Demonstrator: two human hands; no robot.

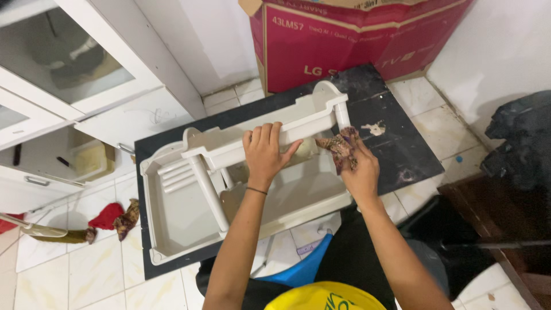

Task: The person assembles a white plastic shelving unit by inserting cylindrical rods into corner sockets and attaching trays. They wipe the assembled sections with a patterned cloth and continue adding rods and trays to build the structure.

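two bare hands work over a cream plastic tray [178,221], a long moulded piece with a raised rail [229,146] along its far side, lying on a dark board [402,143] set on the white tiled floor [97,270]; the tray's right end is covered by the right hand and forearm, and its near edge is cut across by the person's arms, so its full outline there cannot be made out; the left hand [264,155] reaches forward from a nearly straight forearm, palm down, fingers curled over the top of the rail and thumb spread to the right, clasping the rail firmly; a thin dark band circles that wrist; the right hand [360,169] is bent at the wrist with fingers closed around a crumpled patterned cloth [340,146], pressed beside the rail's right upright; how much of the cloth is bunched inside the palm is hidden; a pale rounded object just behind the left thumb is too obscured to identify; behind the board a red cardboard box [344,40] leans on the wall, its top cut off by the picture's edge; at left a white cabinet [86,86] with a glass door is partly out of view, and red and patterned rags [117,218] lie on the tiles; dark shapes at far right are unclear.
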